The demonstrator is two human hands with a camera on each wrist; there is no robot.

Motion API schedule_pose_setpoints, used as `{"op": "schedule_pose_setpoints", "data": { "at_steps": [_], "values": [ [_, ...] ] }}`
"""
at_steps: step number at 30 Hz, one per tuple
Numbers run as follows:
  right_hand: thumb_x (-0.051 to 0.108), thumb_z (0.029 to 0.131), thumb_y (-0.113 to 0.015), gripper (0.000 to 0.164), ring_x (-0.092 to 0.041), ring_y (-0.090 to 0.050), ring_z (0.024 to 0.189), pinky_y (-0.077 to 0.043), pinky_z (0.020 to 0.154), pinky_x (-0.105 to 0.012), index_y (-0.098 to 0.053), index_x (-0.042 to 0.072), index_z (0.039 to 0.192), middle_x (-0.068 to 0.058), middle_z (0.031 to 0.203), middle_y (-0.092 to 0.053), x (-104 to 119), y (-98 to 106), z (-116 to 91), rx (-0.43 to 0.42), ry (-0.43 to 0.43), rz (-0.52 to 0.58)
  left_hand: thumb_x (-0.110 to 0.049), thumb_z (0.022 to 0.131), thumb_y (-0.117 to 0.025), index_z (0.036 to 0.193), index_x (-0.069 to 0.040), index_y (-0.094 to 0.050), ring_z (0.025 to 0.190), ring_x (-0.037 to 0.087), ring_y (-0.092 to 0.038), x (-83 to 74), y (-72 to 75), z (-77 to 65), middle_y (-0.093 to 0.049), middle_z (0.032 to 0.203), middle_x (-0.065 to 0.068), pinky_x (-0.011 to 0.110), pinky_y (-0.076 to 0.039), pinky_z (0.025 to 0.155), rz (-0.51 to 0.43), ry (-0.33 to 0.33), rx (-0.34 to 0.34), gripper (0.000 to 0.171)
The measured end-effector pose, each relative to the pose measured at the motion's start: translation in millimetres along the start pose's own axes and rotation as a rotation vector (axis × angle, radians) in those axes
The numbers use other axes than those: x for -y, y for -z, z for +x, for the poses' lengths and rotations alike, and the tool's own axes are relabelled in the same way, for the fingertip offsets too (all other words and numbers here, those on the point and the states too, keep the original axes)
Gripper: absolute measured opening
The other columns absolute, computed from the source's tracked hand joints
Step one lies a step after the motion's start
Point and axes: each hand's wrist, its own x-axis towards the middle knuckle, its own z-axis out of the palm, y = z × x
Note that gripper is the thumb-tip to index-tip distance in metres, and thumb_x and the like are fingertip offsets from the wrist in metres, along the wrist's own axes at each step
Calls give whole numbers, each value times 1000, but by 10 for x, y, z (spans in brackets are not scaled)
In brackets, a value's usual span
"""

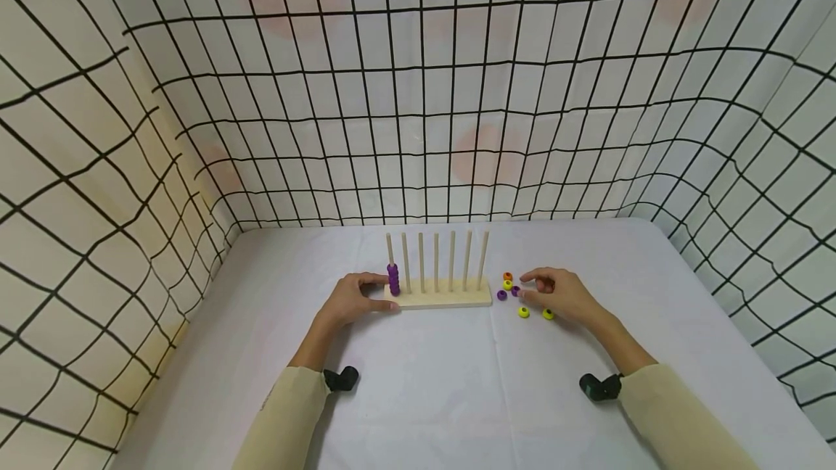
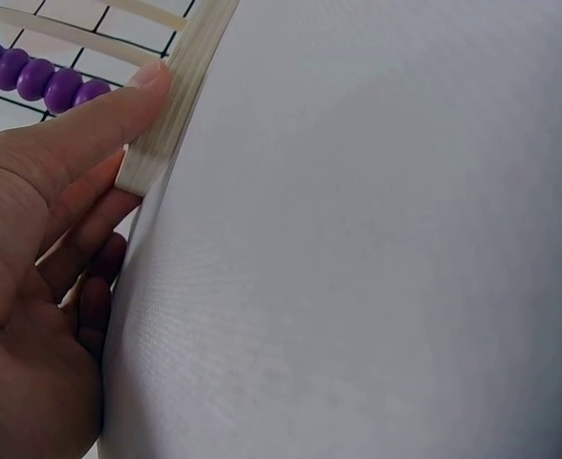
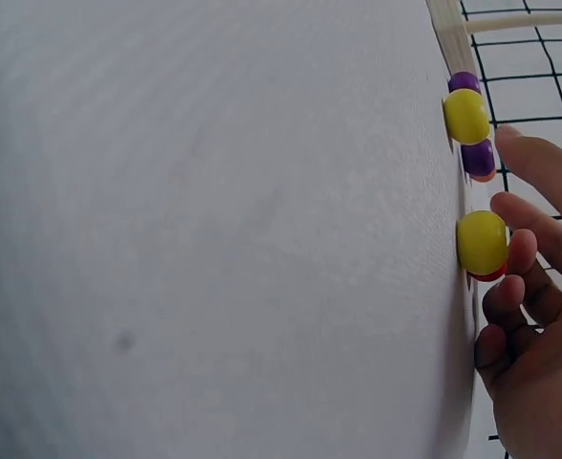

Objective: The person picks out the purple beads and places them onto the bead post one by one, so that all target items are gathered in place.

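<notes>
A wooden peg stand (image 1: 444,300) with several upright pegs sits on the table. Purple beads (image 1: 393,280) are stacked on its leftmost peg. My left hand (image 1: 349,301) grips the left end of the base, the thumb (image 2: 149,84) on its front face and fingers behind. To the right of the stand, my right hand (image 1: 560,296) hovers by loose beads, thumb and index finger apart and nothing between them. Nearest its fingertips lies a purple bead (image 1: 515,291); a yellow bead (image 3: 482,242) is beside its curled fingers in the right wrist view.
Another purple bead (image 1: 501,295), an orange bead (image 1: 507,276) and yellow beads (image 1: 524,312) lie between the stand and my right hand. White cloth covers the table (image 1: 424,383). Black netting (image 1: 457,114) over white sheeting encloses the back and sides.
</notes>
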Motion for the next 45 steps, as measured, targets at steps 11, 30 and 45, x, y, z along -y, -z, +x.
{"op": "schedule_pose_setpoints", "data": {
  "at_steps": [11, 30, 45],
  "values": [
    [36, 91, -79, 36, -19, -47, 77, -36, 63, -26, -73, 13, 119, -2, 84, -53, -8, -12, 6, 5, 8, 8, -44, 68, -96, 127, -24, -74, 144, 34, -49, -17, 14, 5, -63, 146, 8, 56, -36, 120, -1, 18, -1, 66],
    [39, 92, -78, 30, -15, -47, 74, -34, 64, -26, -79, 16, 110, 2, 79, -55, 18, -70, 27, -14, 19, -17, -43, 69, -96, 127, -23, -75, 144, 33, -50, -24, 17, -11, -63, 145, 7, 55, -36, 120, -15, 14, -2, 65],
    [35, 93, -76, 29, -18, -48, 73, -36, 61, -26, -78, 14, 114, 0, 80, -56, -1, -11, 11, 1, 17, 13, -39, 69, -96, 126, -22, -75, 144, 33, -50, -33, 4, -18, -64, 144, 7, 54, -36, 121, -30, 20, -3, 64]
  ]
}}
